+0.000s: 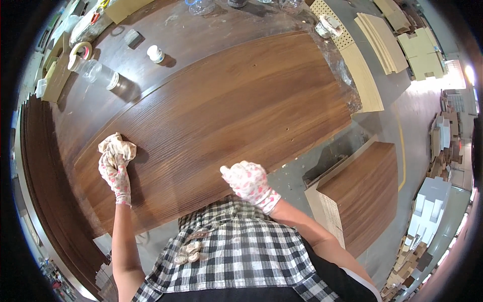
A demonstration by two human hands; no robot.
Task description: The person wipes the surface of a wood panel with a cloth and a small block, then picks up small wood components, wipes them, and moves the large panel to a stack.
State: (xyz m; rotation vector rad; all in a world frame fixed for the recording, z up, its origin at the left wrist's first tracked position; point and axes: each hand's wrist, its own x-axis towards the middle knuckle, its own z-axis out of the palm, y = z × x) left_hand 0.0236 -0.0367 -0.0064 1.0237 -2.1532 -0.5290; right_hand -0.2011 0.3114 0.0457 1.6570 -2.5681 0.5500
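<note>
A long dark-brown wood-grain board (216, 116) lies across the worktable in front of me. At its left end my left hand (115, 176), in a white glove with red spots, is closed on a crumpled, stained rag (118, 146) that rests on the board's surface. Over the board's near edge, close to my body, is my right hand (249, 183) in a matching glove. Its fingers are curled in, and whatever they may hold is hidden. A few small dark marks show on the board's right half.
Beyond the board stand a clear plastic bottle (95, 73), a small white bottle (155, 54), a dark block (133, 39) and a tape roll (83, 50). A white container (327, 27) sits far right. Brown panels (365, 191) are stacked at right, more panels (45, 166) at left.
</note>
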